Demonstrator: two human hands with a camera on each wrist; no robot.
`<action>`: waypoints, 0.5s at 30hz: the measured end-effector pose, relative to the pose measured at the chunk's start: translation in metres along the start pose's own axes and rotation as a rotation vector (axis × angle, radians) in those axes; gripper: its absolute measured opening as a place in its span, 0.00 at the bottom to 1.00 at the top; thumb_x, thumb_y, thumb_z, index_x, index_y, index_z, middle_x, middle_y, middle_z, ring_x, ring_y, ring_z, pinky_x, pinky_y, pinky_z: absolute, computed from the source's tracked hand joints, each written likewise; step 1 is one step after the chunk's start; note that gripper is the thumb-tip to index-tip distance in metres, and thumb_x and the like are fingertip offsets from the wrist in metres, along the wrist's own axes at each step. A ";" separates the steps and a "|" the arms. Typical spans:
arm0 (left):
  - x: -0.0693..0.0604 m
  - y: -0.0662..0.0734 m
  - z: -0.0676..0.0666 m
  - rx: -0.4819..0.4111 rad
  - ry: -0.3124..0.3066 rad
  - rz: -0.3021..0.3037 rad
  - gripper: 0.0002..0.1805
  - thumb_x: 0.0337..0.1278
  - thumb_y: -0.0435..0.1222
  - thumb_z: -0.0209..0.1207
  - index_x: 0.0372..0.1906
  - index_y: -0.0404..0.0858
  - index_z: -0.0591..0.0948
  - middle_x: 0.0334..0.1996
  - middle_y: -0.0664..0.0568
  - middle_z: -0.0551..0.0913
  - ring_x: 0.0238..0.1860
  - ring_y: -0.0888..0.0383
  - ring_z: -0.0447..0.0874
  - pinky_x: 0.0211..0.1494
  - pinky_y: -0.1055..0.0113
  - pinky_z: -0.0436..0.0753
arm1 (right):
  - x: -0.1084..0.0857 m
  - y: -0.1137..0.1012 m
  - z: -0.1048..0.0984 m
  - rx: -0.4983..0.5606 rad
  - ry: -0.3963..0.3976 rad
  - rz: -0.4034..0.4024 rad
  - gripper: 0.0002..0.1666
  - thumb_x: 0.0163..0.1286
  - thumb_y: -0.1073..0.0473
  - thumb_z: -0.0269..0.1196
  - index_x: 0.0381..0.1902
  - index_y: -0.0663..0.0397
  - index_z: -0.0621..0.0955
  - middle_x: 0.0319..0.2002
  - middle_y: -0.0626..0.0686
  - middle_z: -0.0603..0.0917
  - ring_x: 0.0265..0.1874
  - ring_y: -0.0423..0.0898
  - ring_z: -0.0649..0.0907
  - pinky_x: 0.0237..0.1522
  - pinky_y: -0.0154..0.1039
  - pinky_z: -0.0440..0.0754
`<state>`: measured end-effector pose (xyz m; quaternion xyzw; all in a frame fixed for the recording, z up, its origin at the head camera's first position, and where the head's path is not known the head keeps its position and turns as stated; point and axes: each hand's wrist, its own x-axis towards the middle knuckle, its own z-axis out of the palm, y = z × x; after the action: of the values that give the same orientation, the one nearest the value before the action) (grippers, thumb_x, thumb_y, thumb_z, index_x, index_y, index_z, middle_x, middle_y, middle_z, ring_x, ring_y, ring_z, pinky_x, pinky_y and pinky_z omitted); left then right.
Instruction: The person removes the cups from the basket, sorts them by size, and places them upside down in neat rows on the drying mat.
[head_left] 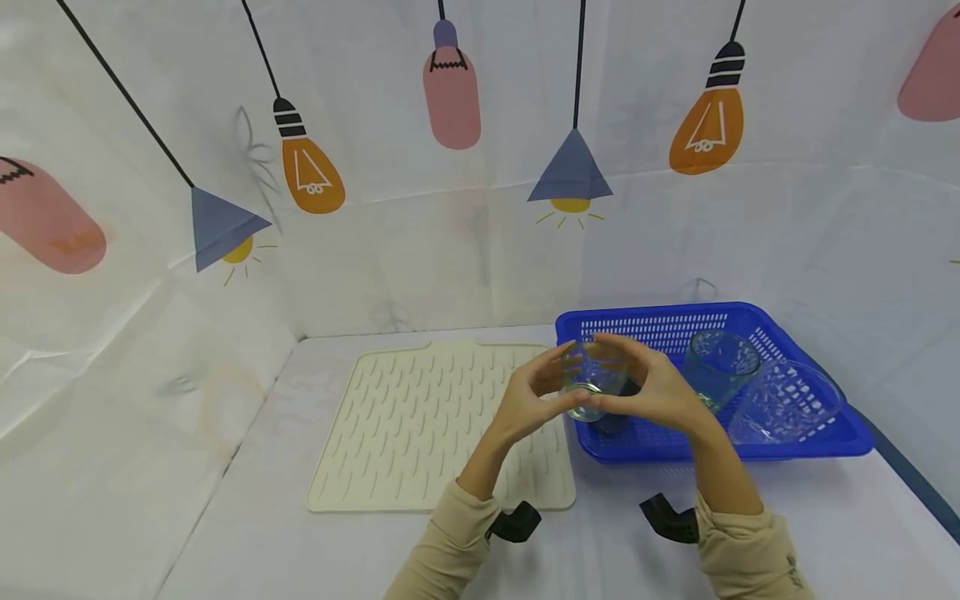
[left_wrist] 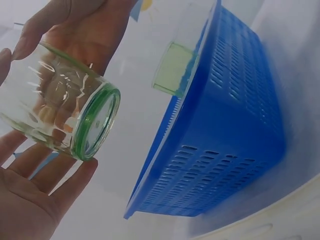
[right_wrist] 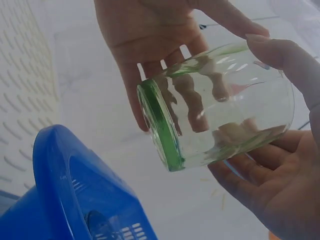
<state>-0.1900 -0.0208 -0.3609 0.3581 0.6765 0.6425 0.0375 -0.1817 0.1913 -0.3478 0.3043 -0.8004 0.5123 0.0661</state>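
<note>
A clear glass with a thick greenish base (head_left: 592, 375) is held between both hands, above the left edge of the blue basket (head_left: 645, 450). The left hand (head_left: 534, 396) grips it from one side, thumb near the other thumb and fingers around the wall. From the opposite side the right hand (head_left: 651, 387) grips it the same way. In the left wrist view the glass (left_wrist: 65, 100) lies tilted between the hands, its base facing the basket (left_wrist: 200, 135). The right wrist view shows the glass (right_wrist: 215, 105) with fingers visible through its wall.
Inside the basket stand a greenish glass (head_left: 720, 367) and a clear patterned glass (head_left: 783, 404), towards its right side. Left of the basket a cream ridged mat (head_left: 450, 425) lies on the white table (head_left: 255, 517). A printed white sheet (head_left: 480, 250) hangs behind.
</note>
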 end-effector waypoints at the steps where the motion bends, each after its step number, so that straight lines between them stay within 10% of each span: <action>1: 0.000 -0.004 -0.001 -0.003 -0.002 -0.004 0.47 0.55 0.54 0.61 0.68 0.26 0.59 0.61 0.29 0.69 0.59 0.34 0.71 0.60 0.60 0.76 | 0.001 0.000 0.001 0.006 -0.004 -0.003 0.44 0.52 0.71 0.70 0.65 0.68 0.64 0.57 0.68 0.74 0.56 0.55 0.77 0.56 0.30 0.76; 15: 0.002 -0.011 -0.015 0.111 -0.075 -0.114 0.51 0.43 0.62 0.65 0.68 0.37 0.63 0.60 0.41 0.73 0.58 0.47 0.76 0.56 0.68 0.78 | 0.003 -0.004 0.014 -0.135 -0.026 0.033 0.48 0.51 0.62 0.73 0.67 0.66 0.64 0.56 0.65 0.77 0.54 0.62 0.76 0.55 0.66 0.71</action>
<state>-0.2035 -0.0314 -0.3673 0.3442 0.7286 0.5868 0.0794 -0.1796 0.1769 -0.3499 0.2926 -0.8389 0.4540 0.0674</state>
